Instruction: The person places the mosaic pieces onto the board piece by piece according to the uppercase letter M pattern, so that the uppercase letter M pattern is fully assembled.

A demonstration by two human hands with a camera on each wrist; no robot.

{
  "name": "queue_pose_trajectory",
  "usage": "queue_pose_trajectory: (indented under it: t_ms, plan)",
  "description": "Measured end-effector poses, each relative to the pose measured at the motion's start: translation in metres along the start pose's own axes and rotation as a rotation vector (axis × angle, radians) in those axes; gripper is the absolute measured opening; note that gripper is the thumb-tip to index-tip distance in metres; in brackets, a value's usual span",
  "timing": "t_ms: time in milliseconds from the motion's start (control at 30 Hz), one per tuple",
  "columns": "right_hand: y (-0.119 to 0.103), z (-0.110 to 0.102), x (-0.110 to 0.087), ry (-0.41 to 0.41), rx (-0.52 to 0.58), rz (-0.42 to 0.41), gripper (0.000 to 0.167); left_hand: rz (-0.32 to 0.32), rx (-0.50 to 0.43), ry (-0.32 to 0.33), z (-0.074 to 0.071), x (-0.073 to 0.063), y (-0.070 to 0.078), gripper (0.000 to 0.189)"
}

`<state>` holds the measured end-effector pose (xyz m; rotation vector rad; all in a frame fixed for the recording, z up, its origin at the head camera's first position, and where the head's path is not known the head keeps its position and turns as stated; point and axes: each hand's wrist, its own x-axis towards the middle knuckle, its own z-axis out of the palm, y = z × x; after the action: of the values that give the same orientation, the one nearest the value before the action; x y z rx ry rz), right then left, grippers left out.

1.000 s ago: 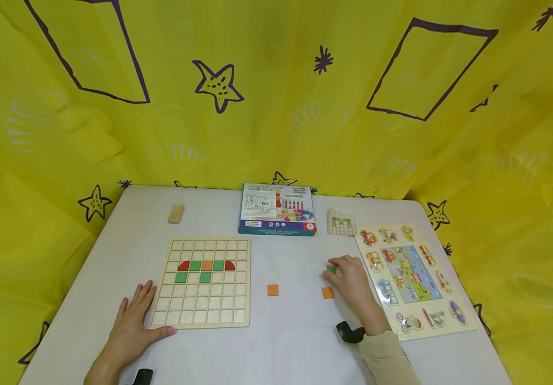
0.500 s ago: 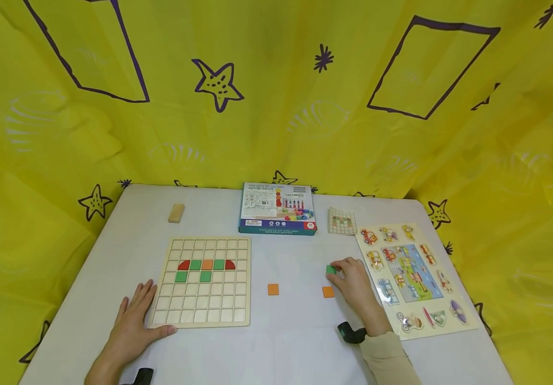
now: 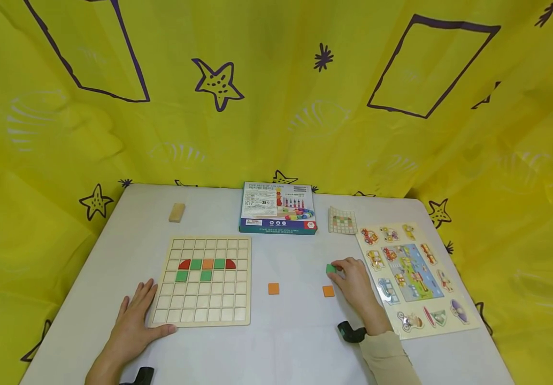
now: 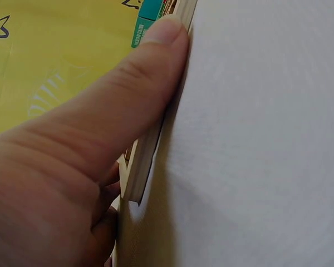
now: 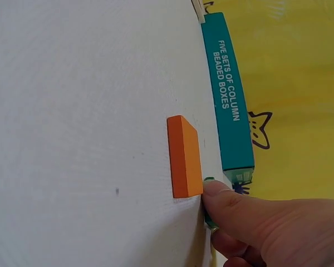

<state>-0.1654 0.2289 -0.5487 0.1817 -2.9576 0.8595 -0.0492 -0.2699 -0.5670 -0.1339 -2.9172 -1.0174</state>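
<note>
My left hand (image 3: 133,323) rests at the near left corner of a wooden grid board (image 3: 199,317), its fingers spread along the left side. In the left wrist view its thumb (image 4: 139,78) presses on the board's edge. Set in the grid are red quarter-round pieces (image 3: 230,264), several green squares (image 3: 205,276) and an orange square (image 3: 207,264). To the right, my right hand (image 3: 355,286) pinches a green square tile (image 3: 331,269) at the tabletop between thumb and finger. An orange square tile (image 3: 328,291) lies just nearer than it; in the right wrist view fingers partly hide the green tile.
Another orange tile (image 3: 274,289) lies between board and right hand. A toy box (image 3: 277,208) stands at the back, beside a pattern card (image 3: 342,221). A vehicle picture puzzle (image 3: 418,280) lies right of the right hand. A wooden block (image 3: 176,213) is at the back left.
My right hand has shifted very slightly to the right, and a little more of the green tile shows. The left hand stays at the board's corner.
</note>
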Motion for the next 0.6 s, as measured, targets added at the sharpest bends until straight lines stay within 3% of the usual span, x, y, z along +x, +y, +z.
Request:
queue_pose_trajectory:
  t_ms: [600]
  plan:
    - [-0.012,0.005,0.005,0.029,0.079,-0.049,0.024,-0.015,-0.006,-0.016,-0.004,-0.001,0.006,0.114]
